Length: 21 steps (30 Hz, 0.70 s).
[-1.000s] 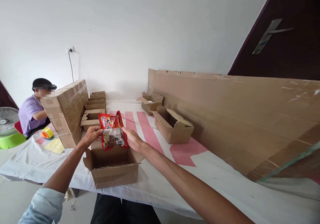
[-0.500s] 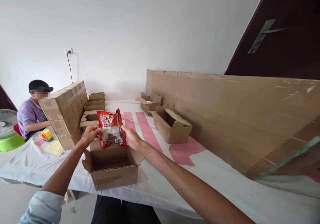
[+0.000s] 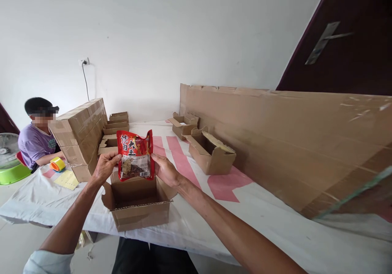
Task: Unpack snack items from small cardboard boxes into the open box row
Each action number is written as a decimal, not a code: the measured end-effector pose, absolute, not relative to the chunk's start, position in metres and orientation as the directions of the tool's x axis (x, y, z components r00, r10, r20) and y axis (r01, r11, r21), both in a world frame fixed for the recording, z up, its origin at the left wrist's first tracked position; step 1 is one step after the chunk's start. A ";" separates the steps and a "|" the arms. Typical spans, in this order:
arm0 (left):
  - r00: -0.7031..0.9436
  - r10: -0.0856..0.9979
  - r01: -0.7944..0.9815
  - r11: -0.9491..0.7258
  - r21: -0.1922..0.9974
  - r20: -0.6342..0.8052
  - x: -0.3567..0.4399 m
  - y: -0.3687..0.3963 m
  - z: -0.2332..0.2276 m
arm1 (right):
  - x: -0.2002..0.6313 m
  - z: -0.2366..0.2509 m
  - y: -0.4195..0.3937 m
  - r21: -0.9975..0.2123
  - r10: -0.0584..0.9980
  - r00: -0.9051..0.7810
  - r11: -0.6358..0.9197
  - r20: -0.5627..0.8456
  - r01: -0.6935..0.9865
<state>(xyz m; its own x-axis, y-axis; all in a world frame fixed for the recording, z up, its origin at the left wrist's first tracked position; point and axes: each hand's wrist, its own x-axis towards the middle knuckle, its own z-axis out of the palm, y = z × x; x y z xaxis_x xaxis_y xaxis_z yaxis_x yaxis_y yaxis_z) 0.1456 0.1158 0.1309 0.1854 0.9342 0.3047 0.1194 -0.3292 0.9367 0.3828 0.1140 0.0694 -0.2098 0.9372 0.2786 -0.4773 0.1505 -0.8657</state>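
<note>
A red plastic food packet (image 3: pixel 135 155) with large printed characters and a clear lower window is held upright between my two hands. My left hand (image 3: pixel 105 166) pinches its left edge, and my right hand (image 3: pixel 165 169) grips the right edge, thumb in front. Just below the packet, an open cardboard box (image 3: pixel 141 217) stands at the near edge of the cloth-covered table, its flaps folded outward. The part of its inside that shows is bare brown cardboard; the packet and far flap hide some of the back.
Stacked taped cartons (image 3: pixel 81 139) stand on the left, with open boxes (image 3: pixel 118 125) behind. Two more open boxes (image 3: pixel 211 153) sit by a long cardboard panel (image 3: pixel 275 143). A tape roll (image 3: pixel 57 164) and yellow sheet (image 3: pixel 66 180) lie near a seated person (image 3: pixel 36 141).
Both hands have straightened the packet and turned its front more squarely towards me. The seated person has shifted slightly to the left. The near box has stayed in place.
</note>
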 end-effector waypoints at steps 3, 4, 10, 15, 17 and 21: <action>0.172 0.894 0.138 -0.437 0.889 0.413 0.151 0.107 0.150 | 0.383 0.088 0.110 -0.874 0.934 -0.076 0.295 0.348 -0.385; 0.182 0.876 0.135 -0.473 0.871 0.447 0.154 0.105 0.159 | 0.383 0.099 0.110 -0.871 0.921 -0.002 0.367 0.389 -0.327; 0.266 0.713 0.022 -0.677 0.736 0.649 0.172 0.106 0.236 | 0.386 0.196 0.117 -0.699 0.712 0.122 0.702 0.691 -0.139; 0.144 0.555 -0.008 -0.827 0.562 0.819 0.175 0.101 0.285 | 0.390 0.242 0.111 -0.585 0.593 -0.013 0.789 0.805 -0.188; 0.120 0.524 -0.001 -0.849 0.528 0.843 0.173 0.094 0.292 | 0.391 0.243 0.104 -0.572 0.571 -0.067 0.799 0.819 -0.187; 0.150 0.510 0.019 -0.858 0.514 0.847 0.170 0.084 0.288 | 0.392 0.229 0.098 -0.561 0.549 -0.118 0.807 0.827 -0.184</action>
<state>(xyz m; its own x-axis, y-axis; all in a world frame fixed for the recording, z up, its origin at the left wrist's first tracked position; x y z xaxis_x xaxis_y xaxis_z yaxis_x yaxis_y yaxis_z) 0.1701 0.0843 0.2875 0.1504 0.5104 0.8467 0.0185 -0.8577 0.5138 0.3923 0.0977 0.2293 -0.1185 0.5489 0.8275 -0.1843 0.8067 -0.5615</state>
